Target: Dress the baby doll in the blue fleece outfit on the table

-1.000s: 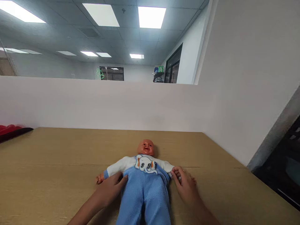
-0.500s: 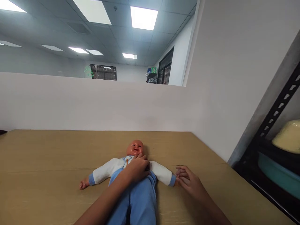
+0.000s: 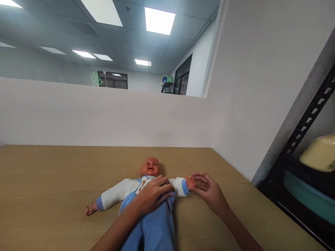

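A baby doll (image 3: 149, 166) lies on its back, dressed in blue trousers and a white top with blue cuffs. Across its chest rests my left hand (image 3: 155, 193), fingers stretched out and lying on the clothes near the sleeve on the right, covering part of the top. My right hand (image 3: 208, 188) has its thumb below and fingers above the doll's small hand (image 3: 190, 182), pinching it at the end of the right-side sleeve (image 3: 180, 186). On the other side, the doll's left-side sleeve (image 3: 115, 194) is stretched out on the table.
The doll lies on a wide tan table (image 3: 65, 167) against a low white wall (image 3: 104, 115). At right stands a black shelf rack (image 3: 295, 139) holding a yellowish package (image 3: 319, 153) and a teal basin (image 3: 309, 195).
The doll's right-side hand has come further out of view-hiding fingers and is raised, its arm bent closer to the body. My left hand has shifted slightly down the chest.
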The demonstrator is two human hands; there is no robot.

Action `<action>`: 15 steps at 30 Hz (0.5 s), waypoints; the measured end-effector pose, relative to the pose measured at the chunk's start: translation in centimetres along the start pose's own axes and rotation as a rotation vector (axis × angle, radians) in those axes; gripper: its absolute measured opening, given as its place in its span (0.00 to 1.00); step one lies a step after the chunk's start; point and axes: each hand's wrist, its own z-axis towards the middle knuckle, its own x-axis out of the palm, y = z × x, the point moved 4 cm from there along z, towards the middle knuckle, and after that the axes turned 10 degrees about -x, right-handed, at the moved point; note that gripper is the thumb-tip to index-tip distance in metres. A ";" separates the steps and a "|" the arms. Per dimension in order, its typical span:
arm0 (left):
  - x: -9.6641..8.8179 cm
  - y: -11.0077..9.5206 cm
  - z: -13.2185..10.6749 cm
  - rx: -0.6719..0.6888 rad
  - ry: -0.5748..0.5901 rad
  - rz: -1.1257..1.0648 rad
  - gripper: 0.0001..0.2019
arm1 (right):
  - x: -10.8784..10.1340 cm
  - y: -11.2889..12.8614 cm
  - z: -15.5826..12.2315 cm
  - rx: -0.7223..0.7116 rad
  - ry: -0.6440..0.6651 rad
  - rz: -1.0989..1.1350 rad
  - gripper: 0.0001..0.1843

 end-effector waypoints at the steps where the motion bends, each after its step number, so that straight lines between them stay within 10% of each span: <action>1: -0.1 0.0 -0.2 0.030 -0.041 -0.005 0.16 | 1.4 0.8 0.5 -0.026 0.042 -0.006 0.25; 10: -2.3 0.7 0.4 -0.225 -0.069 -0.516 0.10 | 9.7 1.2 -0.7 -0.142 0.394 0.221 0.19; 15: -1.3 1.8 1.0 -0.474 0.040 -0.759 0.15 | 9.2 0.0 -2.2 -0.019 0.117 0.098 0.24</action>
